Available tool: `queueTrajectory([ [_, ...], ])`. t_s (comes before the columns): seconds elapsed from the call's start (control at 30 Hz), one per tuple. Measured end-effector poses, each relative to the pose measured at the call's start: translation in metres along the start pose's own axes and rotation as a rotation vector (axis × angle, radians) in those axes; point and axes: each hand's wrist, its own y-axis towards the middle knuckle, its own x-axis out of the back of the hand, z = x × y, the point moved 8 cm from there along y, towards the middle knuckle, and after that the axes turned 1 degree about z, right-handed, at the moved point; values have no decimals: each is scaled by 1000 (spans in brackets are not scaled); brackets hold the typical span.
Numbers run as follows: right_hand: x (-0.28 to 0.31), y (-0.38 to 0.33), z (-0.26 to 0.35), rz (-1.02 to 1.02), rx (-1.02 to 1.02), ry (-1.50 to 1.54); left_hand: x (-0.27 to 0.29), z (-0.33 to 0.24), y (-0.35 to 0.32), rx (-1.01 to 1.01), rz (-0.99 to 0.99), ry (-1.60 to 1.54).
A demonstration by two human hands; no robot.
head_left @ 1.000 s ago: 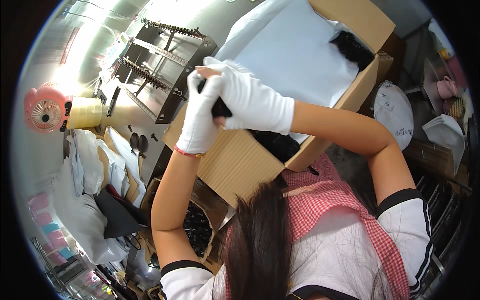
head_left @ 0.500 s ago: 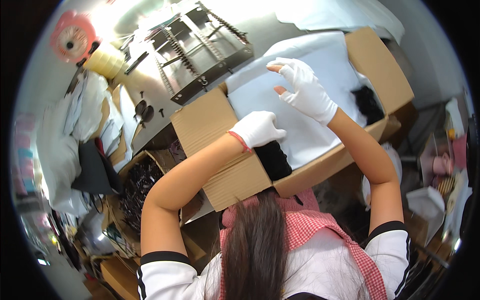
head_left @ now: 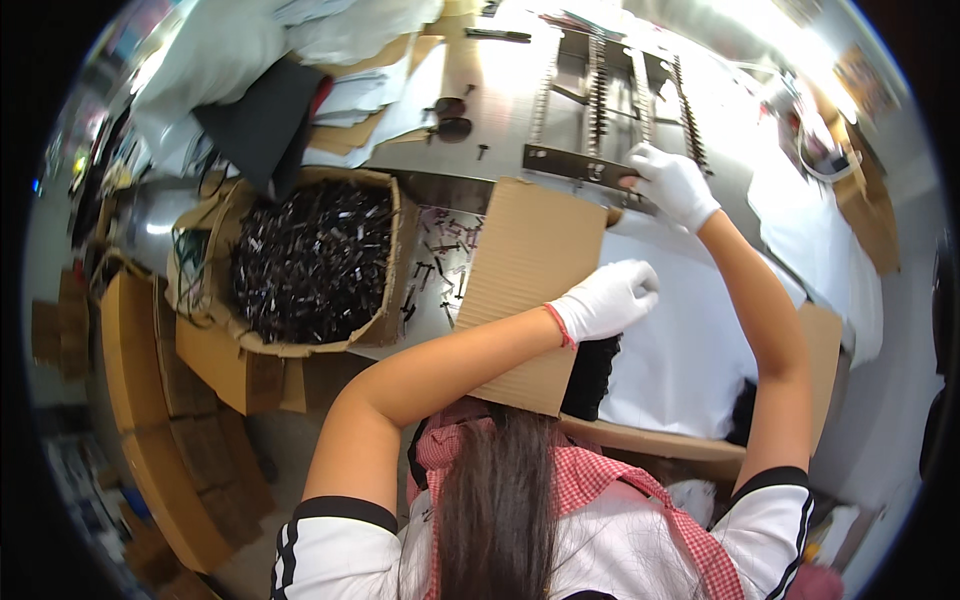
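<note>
Both of my hands wear white gloves. My left hand [head_left: 608,300] is over the inner edge of the cardboard box's left flap [head_left: 530,270], fingers curled together; whatever they hold, if anything, is hidden. Under it, white sheeting [head_left: 670,340] covers most of the box's contents, and black material [head_left: 595,378] shows along the left side. My right hand [head_left: 676,187] reaches to the near edge of a metal rack [head_left: 575,165] with spring-like coiled rods. Its thumb and forefinger are apart, the bare tips showing. Whether they touch the rack I cannot tell.
Left of the flap stands an open carton [head_left: 395,290] full of small dark pieces. Similar pieces [head_left: 440,265] lie scattered beside it. Papers [head_left: 375,105] and a dark folder [head_left: 262,120] lie at the back left, with a black pen [head_left: 497,35] beyond. More white sheeting [head_left: 800,210] drapes at the right.
The view has turned left, bringing the carton of dark pieces fully in. My right hand has moved from above the white sheeting to the rack's near edge. My left hand stays curled by the flap.
</note>
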Motion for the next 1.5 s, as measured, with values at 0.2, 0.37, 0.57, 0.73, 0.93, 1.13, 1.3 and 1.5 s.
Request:
queueTrajectory([
  [0.2, 104, 12, 24, -192, -94, 429, 119, -3, -8, 15, -624, 243],
  [0.37, 168, -26, 59, -358, -326, 978, 197, -82, -12, -93, -823, 842],
  [0.57, 156, -10, 113, -353, -129, 1412, 264, -137, -92, -586, -819, 968],
  [0.73, 111, 10, 161, -250, -408, 342, 326, -131, -150, -438, -806, 1149],
  [0.93, 31, 44, 225, -326, -370, 903, 392, -99, -194, -346, -758, 1209],
  [1.13, 13, 44, 109, -826, -856, 1230, 482, -51, -248, -37, -644, 1242],
  [1.3, -14, 97, 124, -482, -895, 1515, 490, -31, -280, -15, -544, 1262],
  [1.5, -14, 191, 316, 90, -352, 1016, 464, -23, -268, -83, -406, 1107],
])
